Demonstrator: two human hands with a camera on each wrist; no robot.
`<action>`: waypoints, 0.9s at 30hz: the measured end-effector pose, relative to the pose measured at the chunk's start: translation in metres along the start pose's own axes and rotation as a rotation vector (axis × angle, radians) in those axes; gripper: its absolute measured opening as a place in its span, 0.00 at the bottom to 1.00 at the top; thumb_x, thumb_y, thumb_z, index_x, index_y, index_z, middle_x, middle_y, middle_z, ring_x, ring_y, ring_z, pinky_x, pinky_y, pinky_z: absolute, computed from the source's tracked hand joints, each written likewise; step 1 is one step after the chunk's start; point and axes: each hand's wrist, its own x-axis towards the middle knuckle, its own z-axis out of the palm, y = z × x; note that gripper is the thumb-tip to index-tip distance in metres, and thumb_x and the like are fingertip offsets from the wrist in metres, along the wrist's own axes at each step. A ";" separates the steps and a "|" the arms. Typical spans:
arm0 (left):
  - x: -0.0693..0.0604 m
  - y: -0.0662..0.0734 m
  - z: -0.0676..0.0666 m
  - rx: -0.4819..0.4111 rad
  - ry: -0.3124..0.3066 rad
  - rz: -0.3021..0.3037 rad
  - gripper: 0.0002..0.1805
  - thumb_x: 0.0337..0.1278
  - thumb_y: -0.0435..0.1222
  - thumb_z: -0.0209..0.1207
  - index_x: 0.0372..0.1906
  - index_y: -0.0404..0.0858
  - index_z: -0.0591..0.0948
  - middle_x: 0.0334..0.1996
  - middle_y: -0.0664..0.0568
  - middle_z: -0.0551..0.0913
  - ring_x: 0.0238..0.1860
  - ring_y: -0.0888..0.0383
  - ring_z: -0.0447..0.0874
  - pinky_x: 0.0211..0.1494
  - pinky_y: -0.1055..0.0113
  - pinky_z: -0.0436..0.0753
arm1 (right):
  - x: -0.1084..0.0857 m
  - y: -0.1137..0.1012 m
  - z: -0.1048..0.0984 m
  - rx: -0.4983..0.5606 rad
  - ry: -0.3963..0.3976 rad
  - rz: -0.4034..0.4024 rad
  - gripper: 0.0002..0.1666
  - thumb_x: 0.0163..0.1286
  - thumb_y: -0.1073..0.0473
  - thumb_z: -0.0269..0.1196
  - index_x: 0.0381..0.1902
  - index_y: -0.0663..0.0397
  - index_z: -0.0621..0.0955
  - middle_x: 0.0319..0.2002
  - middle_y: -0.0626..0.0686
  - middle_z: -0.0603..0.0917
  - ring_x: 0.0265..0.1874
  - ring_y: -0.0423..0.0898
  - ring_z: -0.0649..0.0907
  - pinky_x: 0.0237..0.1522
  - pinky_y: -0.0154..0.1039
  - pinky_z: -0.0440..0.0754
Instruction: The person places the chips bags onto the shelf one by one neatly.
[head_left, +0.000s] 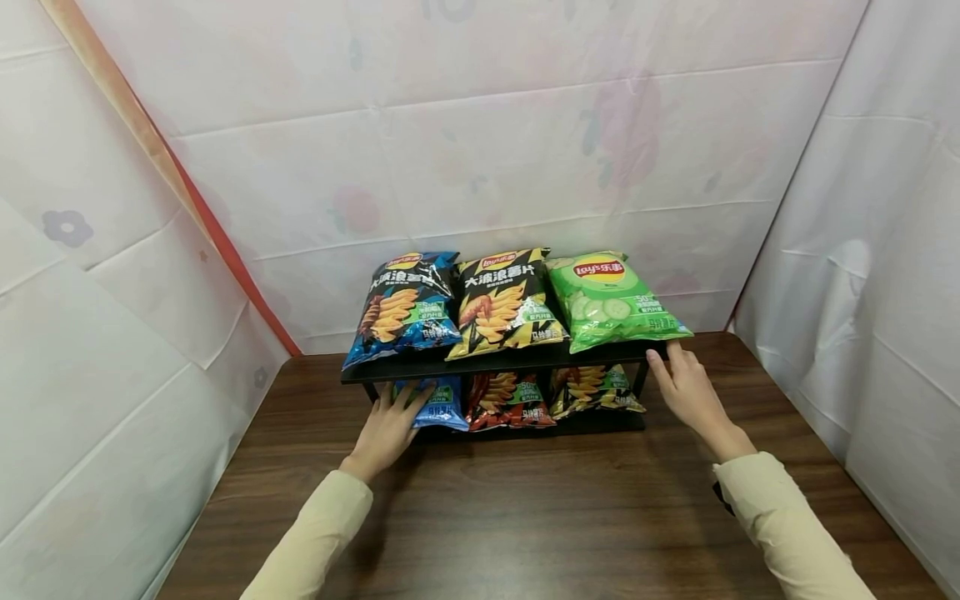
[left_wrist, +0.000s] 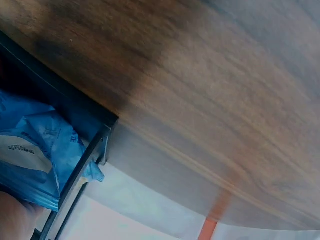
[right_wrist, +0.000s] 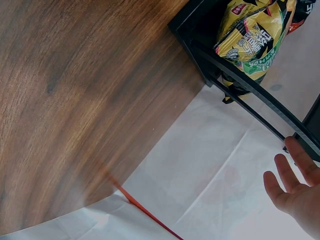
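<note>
A black two-tier rack [head_left: 498,363] stands on the table with bags of chips on both tiers. My left hand [head_left: 386,433] is at the rack's lower left end, its extended fingers against a blue chip bag [head_left: 444,406]. In the left wrist view that blue bag [left_wrist: 37,150] lies inside the rack's end frame, and only a bit of the hand shows. My right hand [head_left: 688,392] is at the right end of the upper tier, below the green chip bag [head_left: 611,302]. Its fingers are mostly straight and near the rack's side bar [right_wrist: 245,82].
On top, a dark blue bag [head_left: 405,304] and a black-and-yellow bag [head_left: 506,304] lie left of the green one. Below are a red bag [head_left: 510,402] and a yellow bag [head_left: 596,390]. Wooden table [head_left: 525,517] extends in front; pale cloth [head_left: 480,150] hangs behind.
</note>
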 end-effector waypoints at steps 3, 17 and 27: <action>0.002 -0.001 0.000 -0.007 0.000 0.002 0.40 0.49 0.40 0.64 0.68 0.51 0.61 0.64 0.43 0.66 0.61 0.30 0.63 0.53 0.41 0.75 | 0.000 0.000 0.000 -0.002 0.003 -0.005 0.24 0.74 0.45 0.38 0.43 0.64 0.64 0.25 0.59 0.66 0.24 0.52 0.67 0.27 0.44 0.63; 0.012 0.002 0.007 -0.007 -0.065 -0.031 0.41 0.51 0.41 0.63 0.70 0.49 0.56 0.64 0.40 0.64 0.60 0.29 0.63 0.53 0.40 0.73 | 0.000 0.000 0.001 0.002 0.004 -0.005 0.25 0.74 0.45 0.38 0.44 0.64 0.64 0.27 0.61 0.67 0.26 0.54 0.68 0.28 0.45 0.63; 0.013 0.009 0.010 0.017 -0.040 -0.029 0.42 0.48 0.40 0.65 0.69 0.46 0.58 0.64 0.39 0.64 0.58 0.28 0.65 0.52 0.41 0.74 | -0.001 -0.001 -0.001 0.019 -0.027 0.022 0.29 0.74 0.44 0.37 0.50 0.68 0.63 0.37 0.69 0.69 0.36 0.63 0.72 0.30 0.51 0.66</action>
